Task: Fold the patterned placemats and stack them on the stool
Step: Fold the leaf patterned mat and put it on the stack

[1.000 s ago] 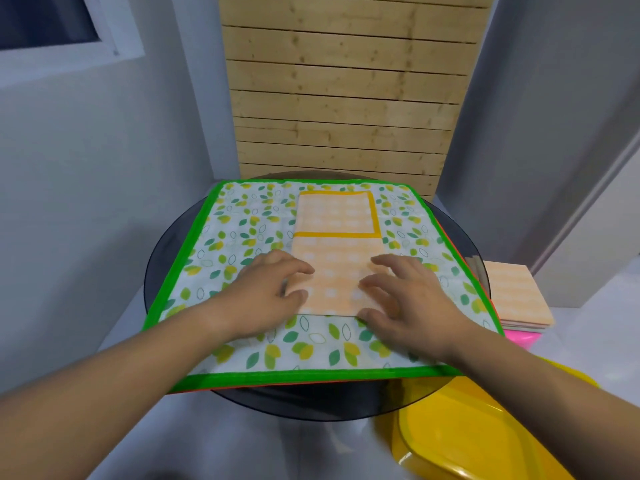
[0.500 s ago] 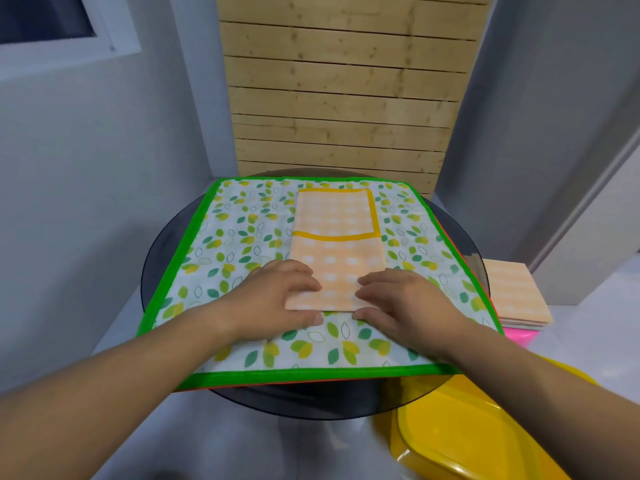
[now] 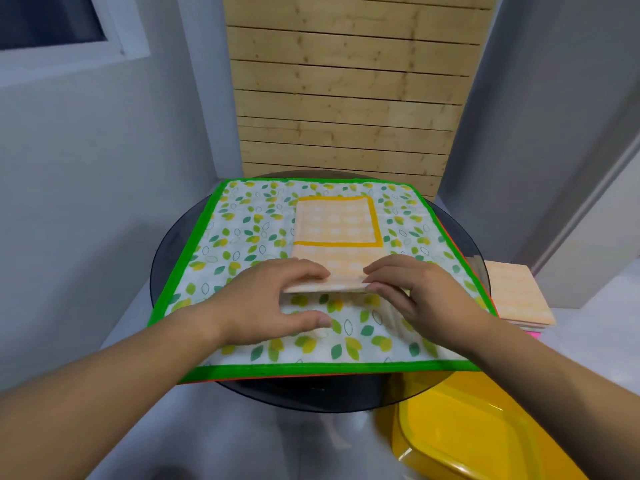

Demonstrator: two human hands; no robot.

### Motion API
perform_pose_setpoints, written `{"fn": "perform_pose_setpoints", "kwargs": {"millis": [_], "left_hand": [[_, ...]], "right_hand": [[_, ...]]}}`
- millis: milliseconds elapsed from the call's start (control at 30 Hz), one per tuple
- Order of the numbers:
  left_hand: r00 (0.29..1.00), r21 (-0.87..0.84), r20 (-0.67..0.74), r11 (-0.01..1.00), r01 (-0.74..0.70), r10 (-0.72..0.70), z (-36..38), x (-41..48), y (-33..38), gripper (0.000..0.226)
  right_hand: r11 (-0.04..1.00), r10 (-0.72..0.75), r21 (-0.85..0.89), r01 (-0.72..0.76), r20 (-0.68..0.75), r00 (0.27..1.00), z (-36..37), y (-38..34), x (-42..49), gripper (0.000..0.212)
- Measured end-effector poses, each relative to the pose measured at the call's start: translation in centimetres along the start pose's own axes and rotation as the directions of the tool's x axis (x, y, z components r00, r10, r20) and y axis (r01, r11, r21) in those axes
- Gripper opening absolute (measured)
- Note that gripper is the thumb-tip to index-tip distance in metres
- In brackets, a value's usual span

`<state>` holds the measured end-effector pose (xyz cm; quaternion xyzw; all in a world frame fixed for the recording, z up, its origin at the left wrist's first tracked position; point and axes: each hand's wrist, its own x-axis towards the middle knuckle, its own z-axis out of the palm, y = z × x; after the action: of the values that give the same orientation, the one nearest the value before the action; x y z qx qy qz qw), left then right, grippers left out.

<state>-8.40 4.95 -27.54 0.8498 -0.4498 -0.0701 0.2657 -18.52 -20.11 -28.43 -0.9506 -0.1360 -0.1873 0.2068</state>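
Orange check is what you have in both hands: the orange placemat [image 3: 337, 223] lies partly folded in the middle of the green-bordered leaf mat [image 3: 242, 237], which covers most of the round dark glass table [image 3: 162, 271]. Its near edge is raised off the leaf mat. Your right hand [image 3: 415, 292] pinches that edge at its right corner, finger above and thumb under. Your left hand [image 3: 266, 303] has its fingers curled over the left corner, but the thumb sits lower, out on the leaf mat, so that side looks the weaker hold.

I judge this to be the next fold, near edge carried over to the far one. The risks:

- With uneven grips, the left corner could slip and the fold would land skewed, leaving the yellow border crooked.
- Some pale cloth shows bunched under your right hand; I cannot tell which mat it belongs to. If it is the leaf mat, you may drag it along.
- The leaf mat overhangs the table's near rim, so a pull toward you could slide everything off.

The finished stack [image 3: 516, 299] waits on the pink stool [image 3: 535, 336] to your right, well apart.
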Motion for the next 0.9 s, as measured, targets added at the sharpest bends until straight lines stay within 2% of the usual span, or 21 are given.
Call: {"fn": "perform_pose_setpoints", "kwargs": {"millis": [67, 167, 233, 367, 500, 567, 633, 667, 800, 900], "left_hand": [[0.998, -0.102, -0.061, 0.995, 0.020, -0.027, -0.3, -0.2, 0.0, 0.077], [0.995, -0.125, -0.083, 0.991, 0.050, -0.061, -0.5, -0.4, -0.2, 0.067], [0.990, -0.153, -0.096, 0.984, 0.090, -0.105, -0.3, -0.3, -0.3, 0.050], [0.979, -0.318, -0.058, 0.933, 0.169, -0.197, 0.4, 0.3, -0.9, 0.027], [0.949, -0.420, -0.078, 0.874, 0.246, -0.305, 0.8, 1.2, -1.6, 0.009], [0.929, -0.476, -0.084, 0.833, 0.281, -0.361, 0.9, 1.7, -1.5, 0.010], [0.911, -0.507, -0.071, 0.801, 0.318, -0.406, 0.9, 2.0, -1.9, 0.015], [0.904, -0.505, -0.065, 0.795, 0.336, -0.423, 0.9, 2.2, -2.1, 0.019], [0.867, -0.468, -0.078, 0.786, 0.404, -0.492, 0.9, 3.0, -2.8, 0.049], [0.840, -0.413, -0.094, 0.789, 0.456, -0.534, 0.9, 3.5, -3.0, 0.049]], "right_hand": [[0.999, 0.002, 0.042, 0.000, -0.027, 1.000, -0.9, -0.3, 0.0, 0.027], [0.993, 0.037, 0.117, -0.028, -0.076, 0.996, -2.5, -1.1, -0.1, 0.023], [0.986, 0.079, 0.157, -0.061, -0.112, 0.991, -3.4, -1.6, 0.0, 0.024], [0.944, 0.214, 0.287, -0.164, -0.153, 0.965, -4.4, -2.3, 0.8, 0.016], [0.852, 0.361, 0.477, -0.215, -0.238, 0.902, -4.6, -2.6, 2.3, 0.007], [0.787, 0.441, 0.561, -0.257, -0.218, 0.871, -4.2, -2.1, 2.8, 0.018], [0.678, 0.509, 0.657, -0.330, -0.097, 0.855, -3.2, -1.3, 2.9, 0.032], [0.644, 0.527, 0.668, -0.372, -0.036, 0.849, -2.5, -0.7, 2.8, 0.033], [0.715, 0.592, 0.437, -0.545, 0.037, 0.805, 0.1, 0.7, 2.9, 0.024], [0.689, 0.634, 0.366, -0.626, 0.114, 0.765, 1.1, 1.2, 3.1, 0.026]]}}
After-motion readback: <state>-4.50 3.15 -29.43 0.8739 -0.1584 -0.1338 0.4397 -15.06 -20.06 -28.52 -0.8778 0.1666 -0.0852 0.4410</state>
